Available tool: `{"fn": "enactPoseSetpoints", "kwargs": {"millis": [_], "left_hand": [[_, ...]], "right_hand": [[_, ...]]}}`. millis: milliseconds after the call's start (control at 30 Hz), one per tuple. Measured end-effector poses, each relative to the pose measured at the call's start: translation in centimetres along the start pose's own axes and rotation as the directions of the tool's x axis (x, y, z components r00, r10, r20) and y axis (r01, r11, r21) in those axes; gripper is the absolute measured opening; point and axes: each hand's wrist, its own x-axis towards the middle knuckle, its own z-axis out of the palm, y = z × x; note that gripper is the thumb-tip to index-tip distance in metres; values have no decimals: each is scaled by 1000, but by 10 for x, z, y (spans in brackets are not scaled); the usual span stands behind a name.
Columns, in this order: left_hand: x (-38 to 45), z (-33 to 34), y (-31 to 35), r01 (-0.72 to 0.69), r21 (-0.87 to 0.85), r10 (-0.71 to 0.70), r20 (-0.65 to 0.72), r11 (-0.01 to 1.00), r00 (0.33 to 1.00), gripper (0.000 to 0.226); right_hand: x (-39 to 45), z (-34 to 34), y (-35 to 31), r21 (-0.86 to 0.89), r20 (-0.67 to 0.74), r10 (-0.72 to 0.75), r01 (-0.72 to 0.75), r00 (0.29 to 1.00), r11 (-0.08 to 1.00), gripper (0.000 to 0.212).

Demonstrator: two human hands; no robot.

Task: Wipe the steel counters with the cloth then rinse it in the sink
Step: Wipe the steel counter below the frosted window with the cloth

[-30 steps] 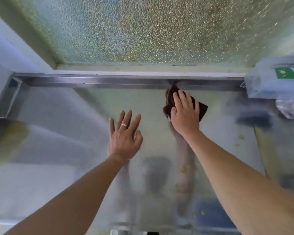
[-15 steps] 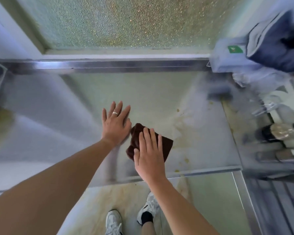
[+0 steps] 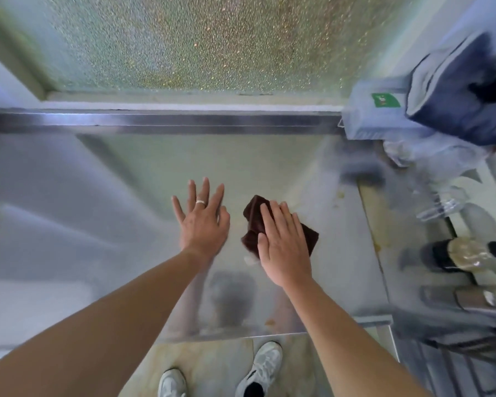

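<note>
Right hand (image 3: 284, 242) presses flat on crumpled maroon cloth (image 3: 254, 222); left hand (image 3: 202, 222) spread on brushed-steel counter (image 3: 112, 213).

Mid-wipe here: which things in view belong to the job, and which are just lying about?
In the job: dark maroon cloth, brushed steel counter, right hand pressing the cloth, left hand flat on the counter.

Lying about: dark blue bag, pale box with green label, dark-capped bottle.

Two hands (image 3: 202, 224), one cloth (image 3: 254, 217) (dark red), two shoes (image 3: 262, 365).
</note>
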Motion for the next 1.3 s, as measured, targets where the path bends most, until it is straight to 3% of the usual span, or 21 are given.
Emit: {"fn": "enactPoseSetpoints", "kwargs": {"millis": [267,500,633,767,1100,1300], "left_hand": [[15,8,10,27,79,-25,-26,997,999,62],[21,12,10,45,92,-42,-42,995,998,64],[30,11,14,35,83,-31,-55,996,998,64],[24,12,11,28,77,-22,-77,997,997,62],[-12,9,5,-45,23,46,-63,999,997,61],[-35,9,-5,-110,-44,108,-48,993,993,57]], "right_hand": [[117,-14,88,-39,15,25,-24,1000,999,54],[186,-10,107,-44,-104,66,-70,992,997,53],[206,-11,113,-45,-101,91,-96,991,994,54],[190,-5,99,-20,-54,125,-126,991,992,57],[-18,9,-34,73,-15,144,-142,989,987,61],[-78,5,-87,111,48,158,-162,986,981,63]]}}
